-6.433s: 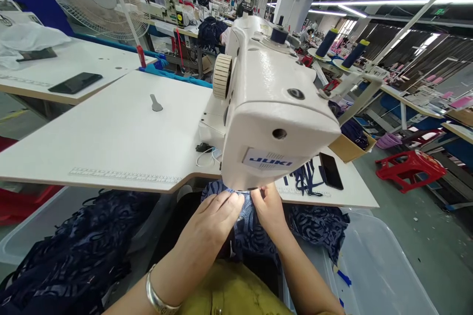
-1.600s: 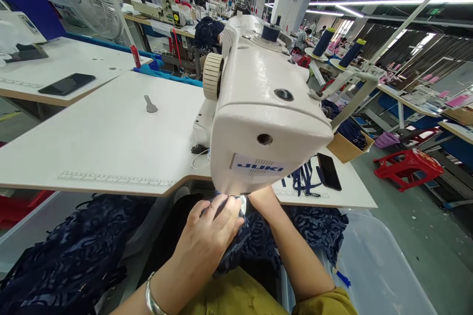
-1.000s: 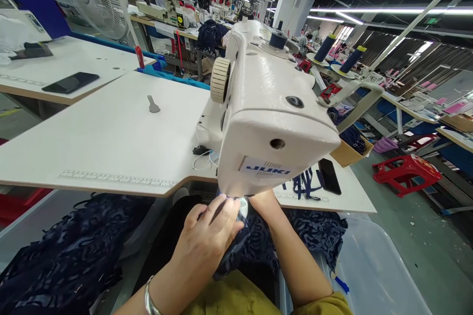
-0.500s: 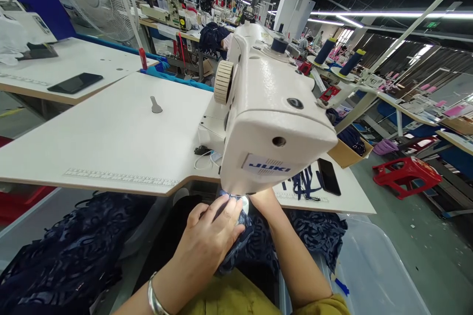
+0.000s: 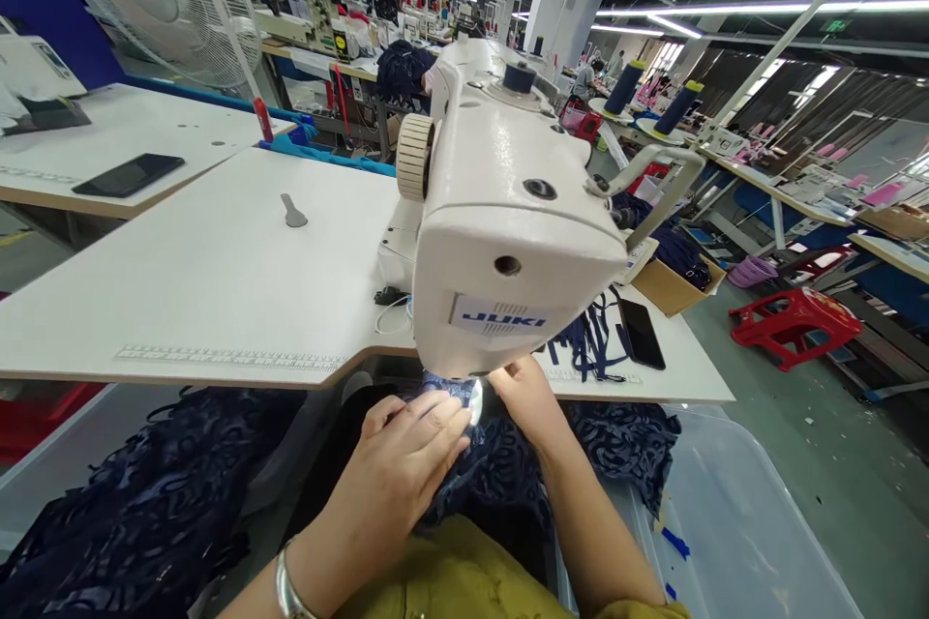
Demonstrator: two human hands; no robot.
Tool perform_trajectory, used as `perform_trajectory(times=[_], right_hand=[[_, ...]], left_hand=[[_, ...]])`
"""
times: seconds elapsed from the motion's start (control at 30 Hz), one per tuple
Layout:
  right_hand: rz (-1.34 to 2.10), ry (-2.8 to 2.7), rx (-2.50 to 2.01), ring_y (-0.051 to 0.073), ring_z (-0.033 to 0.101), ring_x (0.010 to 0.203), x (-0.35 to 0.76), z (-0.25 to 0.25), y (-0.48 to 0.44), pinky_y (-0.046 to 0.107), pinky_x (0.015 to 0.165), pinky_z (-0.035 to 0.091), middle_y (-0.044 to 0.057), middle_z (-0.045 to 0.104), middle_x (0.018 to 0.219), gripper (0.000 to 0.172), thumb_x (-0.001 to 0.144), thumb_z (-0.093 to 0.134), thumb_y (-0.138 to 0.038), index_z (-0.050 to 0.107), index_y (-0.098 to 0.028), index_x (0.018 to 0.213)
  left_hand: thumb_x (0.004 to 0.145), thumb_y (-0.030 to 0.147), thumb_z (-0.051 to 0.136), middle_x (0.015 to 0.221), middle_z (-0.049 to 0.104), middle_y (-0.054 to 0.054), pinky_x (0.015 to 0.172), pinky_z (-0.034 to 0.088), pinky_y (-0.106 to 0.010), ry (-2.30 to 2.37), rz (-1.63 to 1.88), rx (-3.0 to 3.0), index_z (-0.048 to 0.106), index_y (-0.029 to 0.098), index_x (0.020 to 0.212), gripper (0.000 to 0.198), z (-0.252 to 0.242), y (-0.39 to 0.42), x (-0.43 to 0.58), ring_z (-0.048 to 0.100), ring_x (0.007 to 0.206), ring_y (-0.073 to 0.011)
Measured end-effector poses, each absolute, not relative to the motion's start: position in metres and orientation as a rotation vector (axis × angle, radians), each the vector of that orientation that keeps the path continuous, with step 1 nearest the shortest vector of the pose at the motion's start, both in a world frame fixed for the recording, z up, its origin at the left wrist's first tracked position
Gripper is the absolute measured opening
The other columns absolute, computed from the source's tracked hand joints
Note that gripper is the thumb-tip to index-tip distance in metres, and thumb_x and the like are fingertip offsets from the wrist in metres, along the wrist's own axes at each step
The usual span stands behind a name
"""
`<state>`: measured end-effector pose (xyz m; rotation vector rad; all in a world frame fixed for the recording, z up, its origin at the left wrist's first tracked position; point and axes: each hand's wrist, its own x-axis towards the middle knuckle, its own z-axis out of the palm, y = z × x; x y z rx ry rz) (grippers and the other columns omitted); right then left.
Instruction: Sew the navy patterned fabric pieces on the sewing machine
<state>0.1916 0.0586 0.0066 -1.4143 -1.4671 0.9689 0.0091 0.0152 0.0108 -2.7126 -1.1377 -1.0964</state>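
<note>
Under sewing machine: left hand lies over navy fabric | right hand alongside, partly hidden | both grips: cannot tell

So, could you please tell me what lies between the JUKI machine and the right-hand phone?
Dark strips lie there on the table, in the head view.

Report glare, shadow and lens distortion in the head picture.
Head view: glints on the sewing machine; head view: bright light on the navy fabric beneath it; head view: lower-left fabric heap dim; head view: fan stretched, apparently by a wide lens.
</note>
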Motion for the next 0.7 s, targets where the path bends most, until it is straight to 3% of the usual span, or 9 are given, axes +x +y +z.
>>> perform_trajectory(times=[0.13,0.43,0.7], right_hand=[[1.215,-1.306,-1.369,0.012,0.047,0.059,0.188,0.006,0.036,0.024,0.057,0.042,-0.005,0.048,0.067,0.019,0.079,0.060,-0.036,0.054,-0.020,0.087],[1.166,-1.309,-1.336,0.012,0.049,0.060,0.178,0.008,0.035,0.023,0.057,0.040,-0.006,0.048,0.067,0.011,0.080,0.058,-0.028,0.049,-0.021,0.081],[1.123,-1.319,-1.306,0.012,0.048,0.063,0.177,0.003,0.033,0.024,0.059,0.040,-0.005,0.047,0.070,0.011,0.081,0.056,-0.030,0.048,-0.022,0.082]], left_hand=[[0.095,0.021,0.045,0.112,0.070,0.003,0.091,0.036,-0.031,-1.186,-1.134,-2.854,0.063,0.031,0.114,0.027,0.012,0.023,-0.005,0.063,0.104,-0.0128],[0.093,0.027,0.049,0.095,0.075,0.006,0.076,0.041,-0.030,-1.293,-1.207,-2.870,0.069,0.031,0.097,0.020,0.014,0.042,-0.008,0.068,0.081,-0.0129],[0.091,0.009,0.042,0.116,0.068,-0.002,0.094,0.043,-0.024,-0.867,-0.944,-2.834,0.061,0.022,0.116,0.034,0.015,0.030,-0.014,0.061,0.110,-0.0127]])
